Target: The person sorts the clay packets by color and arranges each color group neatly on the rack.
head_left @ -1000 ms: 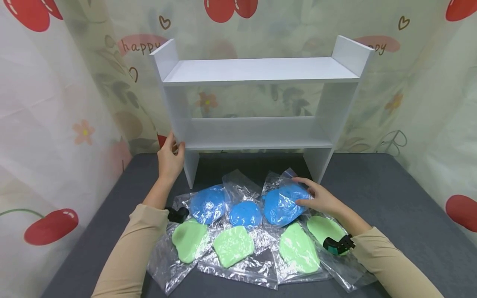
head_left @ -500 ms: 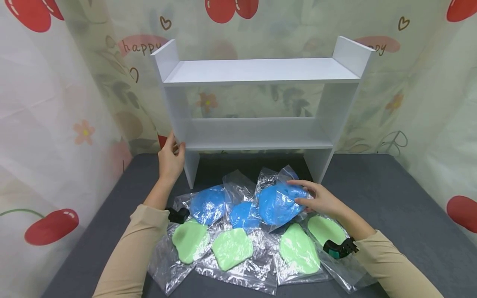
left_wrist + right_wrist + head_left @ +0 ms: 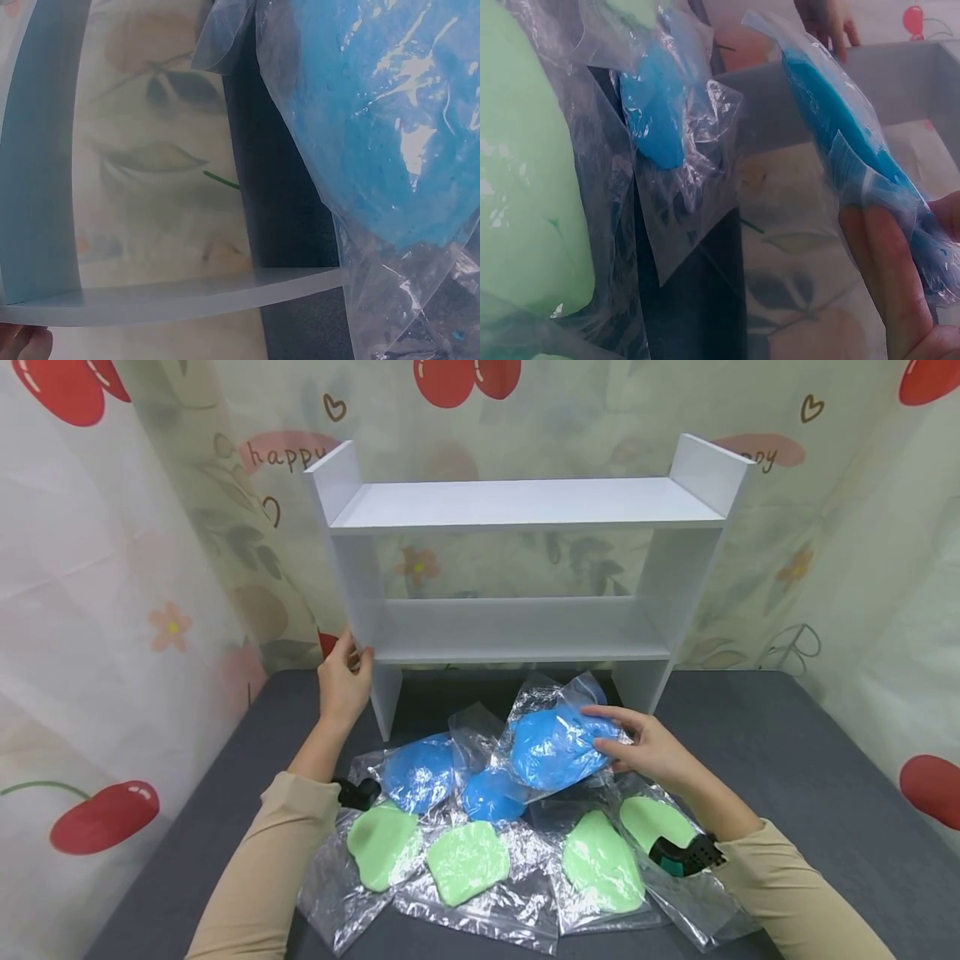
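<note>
My right hand [image 3: 652,747] pinches the right side of a clear zip bag with a flat blue piece [image 3: 551,747] inside. In the right wrist view this bag [image 3: 855,135] is lifted and tilted, thumb on one face and fingers on the other. My left hand [image 3: 345,685] touches the outer left side of a white shelf unit [image 3: 517,652] at about its middle board. Two more bagged blue pieces lie on the table: one at the left [image 3: 417,774] and a smaller-looking one in the middle [image 3: 493,795], partly covered by the held bag.
In front lie several bagged light green pieces [image 3: 468,862], their bags overlapping. The shelf unit has an upper board [image 3: 510,503] between raised side panels. A dark grey table [image 3: 780,760] is underneath, with patterned cloth [image 3: 862,568] behind and at both sides.
My right hand has raised the bagged blue piece and shifted it up and to the left, toward the shelf unit. The left hand has stayed at the shelf's side.
</note>
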{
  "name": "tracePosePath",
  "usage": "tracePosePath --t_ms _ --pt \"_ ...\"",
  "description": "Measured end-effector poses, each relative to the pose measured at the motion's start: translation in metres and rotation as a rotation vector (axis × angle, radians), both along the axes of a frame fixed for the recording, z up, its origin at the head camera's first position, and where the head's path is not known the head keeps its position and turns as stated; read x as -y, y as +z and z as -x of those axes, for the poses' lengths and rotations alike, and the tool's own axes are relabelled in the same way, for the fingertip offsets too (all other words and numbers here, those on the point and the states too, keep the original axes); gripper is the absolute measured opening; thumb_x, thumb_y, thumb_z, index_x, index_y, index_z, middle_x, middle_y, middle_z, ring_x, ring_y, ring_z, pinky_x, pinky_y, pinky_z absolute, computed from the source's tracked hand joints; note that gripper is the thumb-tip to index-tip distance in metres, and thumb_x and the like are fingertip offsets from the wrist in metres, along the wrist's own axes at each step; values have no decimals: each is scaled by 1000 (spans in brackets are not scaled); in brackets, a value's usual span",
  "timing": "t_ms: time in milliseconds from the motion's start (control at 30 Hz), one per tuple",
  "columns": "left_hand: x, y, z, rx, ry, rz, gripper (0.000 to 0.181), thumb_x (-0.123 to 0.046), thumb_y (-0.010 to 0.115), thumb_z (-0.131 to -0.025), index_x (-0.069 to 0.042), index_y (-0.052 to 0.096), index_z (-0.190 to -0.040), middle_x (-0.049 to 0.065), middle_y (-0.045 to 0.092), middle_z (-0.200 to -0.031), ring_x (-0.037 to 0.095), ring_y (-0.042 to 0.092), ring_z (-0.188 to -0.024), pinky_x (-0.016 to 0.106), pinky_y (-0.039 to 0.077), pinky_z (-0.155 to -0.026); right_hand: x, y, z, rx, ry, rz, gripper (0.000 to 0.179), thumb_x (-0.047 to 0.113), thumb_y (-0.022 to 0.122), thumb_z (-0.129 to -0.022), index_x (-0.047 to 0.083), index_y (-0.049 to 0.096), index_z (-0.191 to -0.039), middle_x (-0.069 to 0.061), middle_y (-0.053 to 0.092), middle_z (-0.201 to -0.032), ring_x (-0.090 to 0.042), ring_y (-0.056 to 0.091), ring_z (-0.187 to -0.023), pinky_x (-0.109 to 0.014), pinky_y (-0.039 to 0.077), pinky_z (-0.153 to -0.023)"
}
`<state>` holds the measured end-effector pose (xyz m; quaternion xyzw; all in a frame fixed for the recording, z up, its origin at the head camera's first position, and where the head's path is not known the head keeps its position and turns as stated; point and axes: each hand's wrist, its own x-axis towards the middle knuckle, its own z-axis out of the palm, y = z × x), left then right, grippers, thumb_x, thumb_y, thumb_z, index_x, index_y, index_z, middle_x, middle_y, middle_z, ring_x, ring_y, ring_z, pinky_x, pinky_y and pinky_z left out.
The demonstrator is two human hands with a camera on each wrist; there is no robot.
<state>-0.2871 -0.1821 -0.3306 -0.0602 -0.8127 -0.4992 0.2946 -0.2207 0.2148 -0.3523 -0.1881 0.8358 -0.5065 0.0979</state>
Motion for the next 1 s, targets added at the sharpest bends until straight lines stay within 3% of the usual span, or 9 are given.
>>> tracePosePath --t_ms 300,700,1000 --pt "0 3 -2 15 6 13 44 -5 50 -94 -4 46 -138 23 56 -128 38 60 -110 46 52 -89 6 6 -2 -55 -6 11 51 22 59 -92 11 43 -140 -17 31 -148 -8 62 -75 -30 57 -70" --pt "0 1 -2 14 -2 4 44 -6 50 -94 -5 46 -138 23 54 -131 37 58 -114 45 50 -93 8 24 -7 -98 12 67 53 17 60 -92 8 41 -140 -14 31 -150 -6 65 -79 -31 58 -72" --pt "0 -1 0 5 -7 -3 43 -5 50 -94 -4 47 -137 24 54 -130 38 57 -115 45 50 -94 11 40 -10 -147 13 91 53 14 61 -91 6 42 -140 -14 35 -148 -9 62 -70 -29 57 -72"
